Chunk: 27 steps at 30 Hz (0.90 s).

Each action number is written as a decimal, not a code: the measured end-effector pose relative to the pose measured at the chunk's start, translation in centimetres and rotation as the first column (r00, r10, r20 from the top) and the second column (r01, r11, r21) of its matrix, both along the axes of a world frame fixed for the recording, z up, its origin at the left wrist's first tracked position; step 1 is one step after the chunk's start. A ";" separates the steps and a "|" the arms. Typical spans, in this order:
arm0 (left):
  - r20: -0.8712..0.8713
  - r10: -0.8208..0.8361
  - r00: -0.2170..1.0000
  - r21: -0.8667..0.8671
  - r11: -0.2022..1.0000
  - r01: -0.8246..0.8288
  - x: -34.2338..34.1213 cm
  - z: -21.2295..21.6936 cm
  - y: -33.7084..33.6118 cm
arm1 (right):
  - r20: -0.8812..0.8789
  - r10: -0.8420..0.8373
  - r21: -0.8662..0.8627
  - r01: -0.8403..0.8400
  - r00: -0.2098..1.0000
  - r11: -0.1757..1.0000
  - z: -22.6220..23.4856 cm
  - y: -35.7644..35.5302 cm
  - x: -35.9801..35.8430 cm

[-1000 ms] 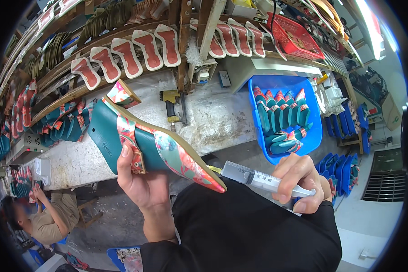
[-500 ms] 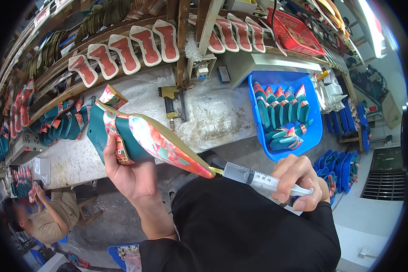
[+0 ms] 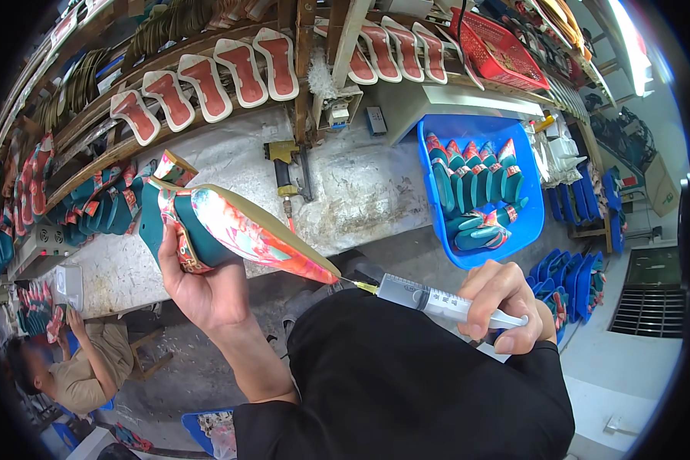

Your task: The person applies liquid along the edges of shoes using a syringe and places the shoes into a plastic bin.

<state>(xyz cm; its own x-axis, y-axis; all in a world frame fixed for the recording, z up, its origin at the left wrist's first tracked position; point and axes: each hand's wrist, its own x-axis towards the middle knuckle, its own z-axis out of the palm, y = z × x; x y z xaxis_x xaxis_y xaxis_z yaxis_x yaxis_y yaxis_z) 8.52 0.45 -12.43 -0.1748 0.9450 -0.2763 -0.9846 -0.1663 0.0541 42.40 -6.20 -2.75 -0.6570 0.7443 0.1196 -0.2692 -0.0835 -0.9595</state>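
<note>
A floral high-heeled shoe (image 3: 245,230) on a green shoe last (image 3: 199,222) lies tilted in my left hand (image 3: 207,295), its tan sole upward and its pointed toe toward the right. My left fingers wrap the last near the buckled strap. In my right hand (image 3: 498,307) is a clear plastic syringe (image 3: 418,297) with a yellow-green needle hub. Its thin needle points left at the toe tip; whether it touches the shoe I cannot tell. My right fingers close round the barrel and plunger end.
Beyond the shoe, a nail gun (image 3: 285,169) lies on the worn workbench (image 3: 360,184). A blue bin (image 3: 540,222) of shoes on lasts stands at right. Red-and-white insole pieces (image 3: 205,86) line the shelf. A co-worker (image 3: 100,360) sits at lower left.
My left hand has drawn the shoe left and slightly up, so its toe sits farther from the syringe hub and the thin needle shows. The right hand has barely moved.
</note>
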 end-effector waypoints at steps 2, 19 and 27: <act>-0.001 0.007 1.000 -0.009 1.000 -0.007 -0.1 -0.2 0.1 | -0.001 -0.001 -0.003 0.001 1.000 1.000 -0.1 0.0 0.1; 0.007 -0.021 1.000 -0.001 1.000 0.021 0.3 -0.5 0.8 | -0.432 -0.249 -0.026 0.264 0.867 0.964 0.3 1.3 4.1; -0.263 -0.145 0.954 0.132 0.974 0.184 6.7 1.2 -1.7 | -0.240 -0.414 0.264 0.469 0.878 0.843 -0.3 3.9 -2.8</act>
